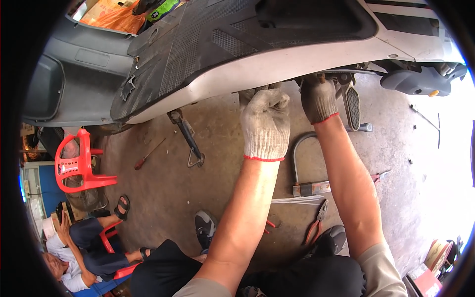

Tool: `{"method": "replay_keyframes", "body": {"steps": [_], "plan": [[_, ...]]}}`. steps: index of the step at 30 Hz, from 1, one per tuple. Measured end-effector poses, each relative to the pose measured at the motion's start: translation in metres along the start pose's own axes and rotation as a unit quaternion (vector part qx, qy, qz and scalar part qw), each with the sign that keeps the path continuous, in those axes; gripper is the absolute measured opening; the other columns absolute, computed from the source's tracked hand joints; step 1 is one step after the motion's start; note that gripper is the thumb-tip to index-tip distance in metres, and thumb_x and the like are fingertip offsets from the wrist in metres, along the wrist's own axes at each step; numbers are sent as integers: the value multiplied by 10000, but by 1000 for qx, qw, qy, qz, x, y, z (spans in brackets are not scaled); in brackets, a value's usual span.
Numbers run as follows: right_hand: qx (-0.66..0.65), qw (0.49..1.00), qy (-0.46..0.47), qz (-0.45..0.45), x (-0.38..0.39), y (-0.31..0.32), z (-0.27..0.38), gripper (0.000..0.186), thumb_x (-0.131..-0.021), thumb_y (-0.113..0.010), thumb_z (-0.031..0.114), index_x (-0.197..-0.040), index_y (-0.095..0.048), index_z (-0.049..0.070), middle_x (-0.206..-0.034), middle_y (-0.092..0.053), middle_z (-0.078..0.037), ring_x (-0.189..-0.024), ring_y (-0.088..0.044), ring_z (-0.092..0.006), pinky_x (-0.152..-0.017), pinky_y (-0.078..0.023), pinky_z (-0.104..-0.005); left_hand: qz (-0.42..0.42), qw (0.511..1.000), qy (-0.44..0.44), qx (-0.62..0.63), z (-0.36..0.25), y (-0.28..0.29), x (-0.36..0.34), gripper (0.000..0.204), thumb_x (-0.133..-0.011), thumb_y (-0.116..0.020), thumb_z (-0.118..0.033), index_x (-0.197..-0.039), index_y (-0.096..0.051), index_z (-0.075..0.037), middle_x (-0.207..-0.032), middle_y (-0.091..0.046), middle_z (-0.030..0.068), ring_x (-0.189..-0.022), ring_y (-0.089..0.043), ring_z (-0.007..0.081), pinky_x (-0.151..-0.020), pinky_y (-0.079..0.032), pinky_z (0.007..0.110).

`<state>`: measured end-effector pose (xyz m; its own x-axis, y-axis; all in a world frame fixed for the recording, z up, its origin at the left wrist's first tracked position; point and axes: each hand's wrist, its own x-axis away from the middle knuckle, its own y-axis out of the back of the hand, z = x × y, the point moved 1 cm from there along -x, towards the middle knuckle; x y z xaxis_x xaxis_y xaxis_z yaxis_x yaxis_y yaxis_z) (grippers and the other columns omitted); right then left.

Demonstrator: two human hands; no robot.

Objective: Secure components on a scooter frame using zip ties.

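A motor scooter with a white lower side panel and a black ribbed footboard stretches across the top of the view. My left hand, in a whitish knit glove with a red cuff, is up against the panel's lower edge. Its fingers are curled in, and what they grip is hidden. Just right of it, my right hand, in a dirtier matching glove, reaches under the same edge beside a ridged foot pedal. The scooter's underside conceals its fingertips.
On the concrete floor lie a hacksaw, red-handled pliers and a screwdriver. A side stand hangs below the scooter. A red plastic chair stands at left, and a seated person holds a phone at lower left.
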<state>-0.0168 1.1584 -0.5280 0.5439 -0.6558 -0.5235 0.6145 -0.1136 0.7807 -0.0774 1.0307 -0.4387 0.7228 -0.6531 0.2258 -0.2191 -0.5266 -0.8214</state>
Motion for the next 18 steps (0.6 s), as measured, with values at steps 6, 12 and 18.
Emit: {"method": "replay_keyframes", "body": {"steps": [6,12,18], "plan": [[-483,853,-182,-81,-1,4,9,81,-810,-631,59,-851,-693,90,-747,-635,-85,-673,-620,-238,-607,-483,-345,9,1000,-7,-21,-2,-9,5,167,-823,-513,98,-887,-573,-43,-847,-543,37,-740,-466,159,-641,-409,309],[-98,991,-33,-88,-3,9,11,149,-746,-627,36,-862,-708,81,-800,-663,-97,-804,-648,-287,-682,-496,-388,21,999,8,-31,-2,-6,8,241,-808,-490,113,-932,-587,-70,-931,-574,40,-851,-505,162,-636,-399,310],[-123,986,-86,-75,-3,-2,7,227,-755,-662,61,-976,-713,71,-943,-694,-133,-921,-651,-302,-792,-501,-395,23,1000,-10,-19,-1,-7,4,220,-793,-496,108,-912,-598,-46,-992,-572,45,-867,-509,177,-640,-393,311]]}}
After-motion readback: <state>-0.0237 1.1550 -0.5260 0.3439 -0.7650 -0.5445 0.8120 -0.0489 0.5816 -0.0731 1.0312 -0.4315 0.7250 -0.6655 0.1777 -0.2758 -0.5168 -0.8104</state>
